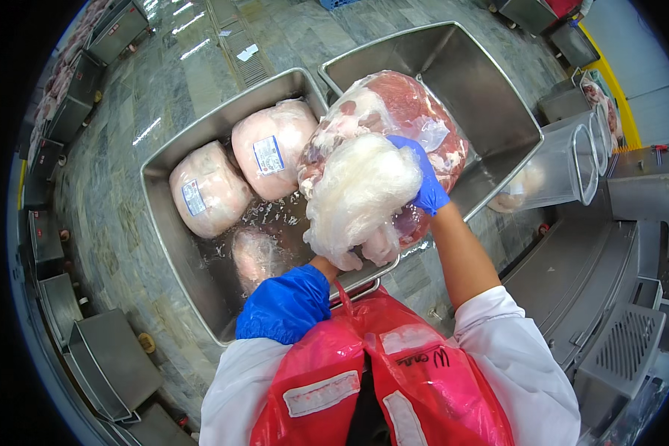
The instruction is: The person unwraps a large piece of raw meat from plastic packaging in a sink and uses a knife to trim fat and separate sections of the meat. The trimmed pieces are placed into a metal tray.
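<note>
A large cut of red meat with white fat [412,111] bridges the two steel bins. Over its lower half lies a bunched, milky plastic bag [360,189]. My right hand [418,175], in a blue glove, grips the bag's right side. My left hand [328,264], at the end of a blue sleeve cover, is under the bag's lower edge, fingers hidden. In the left bin [154,201] sit two labelled, wrapped pale pieces [215,189] [279,126] and a smaller wrapped piece [253,260] in pinkish liquid.
The right bin [483,89] stands behind the meat. A translucent tub [557,171] is at the right, beside steel machinery [554,275]. Several steel carts [108,349] line the left side, some loaded with meat. A drain grate [241,59] runs in the tiled floor.
</note>
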A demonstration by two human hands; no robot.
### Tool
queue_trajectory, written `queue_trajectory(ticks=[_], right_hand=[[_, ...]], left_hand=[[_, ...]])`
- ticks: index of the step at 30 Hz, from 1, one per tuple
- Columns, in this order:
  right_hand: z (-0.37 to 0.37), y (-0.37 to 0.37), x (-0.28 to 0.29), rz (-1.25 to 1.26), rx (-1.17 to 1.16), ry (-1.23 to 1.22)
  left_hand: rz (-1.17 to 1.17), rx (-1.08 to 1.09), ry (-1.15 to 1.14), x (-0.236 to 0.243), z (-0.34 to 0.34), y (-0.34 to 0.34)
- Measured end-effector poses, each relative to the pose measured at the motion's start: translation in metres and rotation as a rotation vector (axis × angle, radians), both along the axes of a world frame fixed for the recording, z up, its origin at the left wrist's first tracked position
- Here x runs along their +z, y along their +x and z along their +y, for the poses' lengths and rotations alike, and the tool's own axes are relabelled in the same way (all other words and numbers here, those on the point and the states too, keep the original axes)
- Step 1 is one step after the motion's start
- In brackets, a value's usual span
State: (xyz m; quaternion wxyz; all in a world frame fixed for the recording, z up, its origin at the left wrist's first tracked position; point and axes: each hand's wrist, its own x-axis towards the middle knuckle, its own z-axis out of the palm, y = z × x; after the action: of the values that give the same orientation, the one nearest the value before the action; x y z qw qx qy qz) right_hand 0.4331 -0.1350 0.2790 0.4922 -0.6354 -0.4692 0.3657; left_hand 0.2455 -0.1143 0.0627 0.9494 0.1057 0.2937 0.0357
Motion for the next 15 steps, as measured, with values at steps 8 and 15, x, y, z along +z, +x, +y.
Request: queue_trajectory(ticks=[8, 15], right_hand=[[0.002, -0.005, -0.018, 0.229, -0.139, 0.1], [0.009, 0.002, -0.026, -0.262, -0.196, 0.097]], left_hand=[[0.017, -0.01, 0.078, 0.008, 0.019, -0.003], [0.589, 0.646, 0.888, 0.053, 0.103, -0.096]])
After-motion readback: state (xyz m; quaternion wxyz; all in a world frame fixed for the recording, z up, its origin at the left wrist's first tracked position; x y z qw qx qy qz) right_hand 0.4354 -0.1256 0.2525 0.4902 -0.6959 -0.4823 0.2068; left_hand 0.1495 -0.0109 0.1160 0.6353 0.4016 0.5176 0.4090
